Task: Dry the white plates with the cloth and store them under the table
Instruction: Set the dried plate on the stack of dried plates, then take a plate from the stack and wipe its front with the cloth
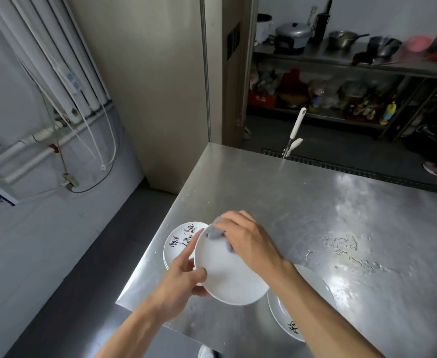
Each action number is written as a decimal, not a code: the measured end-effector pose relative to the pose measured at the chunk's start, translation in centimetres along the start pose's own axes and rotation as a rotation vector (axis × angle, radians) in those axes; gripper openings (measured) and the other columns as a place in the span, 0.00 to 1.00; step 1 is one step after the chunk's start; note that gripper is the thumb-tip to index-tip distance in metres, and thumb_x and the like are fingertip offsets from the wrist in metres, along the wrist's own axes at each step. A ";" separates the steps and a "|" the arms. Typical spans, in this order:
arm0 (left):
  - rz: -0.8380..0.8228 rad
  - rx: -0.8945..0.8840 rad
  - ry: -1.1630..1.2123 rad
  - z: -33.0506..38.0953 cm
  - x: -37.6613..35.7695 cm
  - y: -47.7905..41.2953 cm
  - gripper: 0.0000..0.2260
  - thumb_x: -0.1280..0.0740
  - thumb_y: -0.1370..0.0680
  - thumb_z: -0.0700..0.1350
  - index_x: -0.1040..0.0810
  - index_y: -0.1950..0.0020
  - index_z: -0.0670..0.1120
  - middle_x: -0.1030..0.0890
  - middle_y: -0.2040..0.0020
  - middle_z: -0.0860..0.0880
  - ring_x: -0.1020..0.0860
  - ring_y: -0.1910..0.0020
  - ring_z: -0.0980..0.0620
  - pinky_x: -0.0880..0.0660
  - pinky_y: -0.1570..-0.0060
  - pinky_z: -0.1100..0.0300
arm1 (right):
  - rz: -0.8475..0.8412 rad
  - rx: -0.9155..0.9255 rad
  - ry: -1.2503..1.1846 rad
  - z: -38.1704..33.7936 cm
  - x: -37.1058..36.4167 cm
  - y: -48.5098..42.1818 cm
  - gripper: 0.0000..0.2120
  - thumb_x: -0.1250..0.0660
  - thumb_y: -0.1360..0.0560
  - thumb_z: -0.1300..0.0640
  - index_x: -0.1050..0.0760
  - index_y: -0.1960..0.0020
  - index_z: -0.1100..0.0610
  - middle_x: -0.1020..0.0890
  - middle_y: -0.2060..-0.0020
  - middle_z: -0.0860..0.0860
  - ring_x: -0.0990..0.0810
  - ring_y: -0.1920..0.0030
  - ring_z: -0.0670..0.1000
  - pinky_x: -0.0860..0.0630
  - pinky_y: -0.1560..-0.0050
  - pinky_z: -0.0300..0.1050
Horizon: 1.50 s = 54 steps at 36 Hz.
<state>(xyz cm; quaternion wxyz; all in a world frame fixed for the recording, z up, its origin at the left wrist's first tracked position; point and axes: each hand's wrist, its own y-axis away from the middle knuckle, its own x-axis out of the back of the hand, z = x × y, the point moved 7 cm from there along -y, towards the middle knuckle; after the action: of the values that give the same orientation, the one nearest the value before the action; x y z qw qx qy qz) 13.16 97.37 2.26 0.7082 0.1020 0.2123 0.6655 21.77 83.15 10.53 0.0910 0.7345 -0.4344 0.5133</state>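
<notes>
one broad steel surface [315,202] fills the centre and right of the frame, its near-left corner pointing toward the bottom left; water droplets [341,249] bead on it right of centre. behind it, in the upper right, a metal rack [341,63] carries pots and pans. a marked plate [178,244], brushed with dark characters and seemingly topping a short stack, lies flat at the surface's left edge. another plate [289,324] lies flat in the lower centre-right, partly hidden under the right forearm. between them, held above the surface and tilted face-up toward the camera, is the held plate [227,277], plain white, reading as an oval that runs from upper left to lower right. the left hand [181,280] grips its left rim, thumb on the face, other fingers wrapped under the rim, the forefinger lying along the edge. the right hand [248,239], its forearm crossing from the lower right, has its fingers clamped on a bunched grey cloth [216,232] pressed to the plate's upper rim. from those fingers most of the plate's face lies toward the bottom of the frame, so the wiping stroke likely has to travel that way, along the long axis. drying appears under way, storing not begun; the space under the surface lies past the bottom edge, and the left hand, carrying the plate, is nearer to it.
</notes>
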 end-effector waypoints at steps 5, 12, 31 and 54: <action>0.088 -0.049 0.109 1.6 1.8 0.1 0.38 0.37 0.27 0.34 0.28 0.27 0.72 0.19 0.36 0.41 0.16 0.47 0.42 0.17 0.55 0.47 | 0.039 -0.037 -0.034 2.1 1.3 2.1 0.19 0.31 0.31 0.72 0.16 0.45 0.55 0.18 0.45 0.48 0.23 0.49 0.55 0.21 0.49 0.49; 0.032 -0.011 0.110 1.3 -0.8 0.3 0.43 0.35 0.32 0.34 0.33 0.22 0.67 0.17 0.36 0.49 0.16 0.44 0.46 0.18 0.52 0.48 | 0.044 -0.001 0.010 0.6 0.6 1.1 0.23 0.34 0.33 0.73 0.17 0.44 0.54 0.19 0.42 0.48 0.22 0.43 0.54 0.21 0.45 0.48; -0.055 0.098 0.226 1.3 -2.3 1.2 0.29 0.28 0.34 0.45 0.18 0.32 0.52 0.15 0.39 0.42 0.16 0.46 0.43 0.16 0.49 0.40 | 0.154 -0.423 -0.494 7.4 2.2 3.6 0.25 0.35 0.32 0.75 0.15 0.60 0.45 0.19 0.49 0.41 0.20 0.59 0.48 0.28 0.72 0.36; 0.062 0.049 0.223 1.2 -0.4 0.5 0.17 0.33 0.27 0.37 0.14 0.41 0.46 0.15 0.47 0.41 0.17 0.51 0.44 0.16 0.52 0.43 | 0.064 -0.236 0.023 3.7 4.4 2.0 0.16 0.30 0.22 0.63 0.16 0.41 0.45 0.22 0.51 0.45 0.29 0.52 0.53 0.28 0.47 0.47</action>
<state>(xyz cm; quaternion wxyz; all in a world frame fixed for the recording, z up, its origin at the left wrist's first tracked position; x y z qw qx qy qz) 13.23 97.18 3.66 0.6565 0.0510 0.3029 0.6890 23.19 77.41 11.85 0.1655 0.6986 -0.5140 0.4694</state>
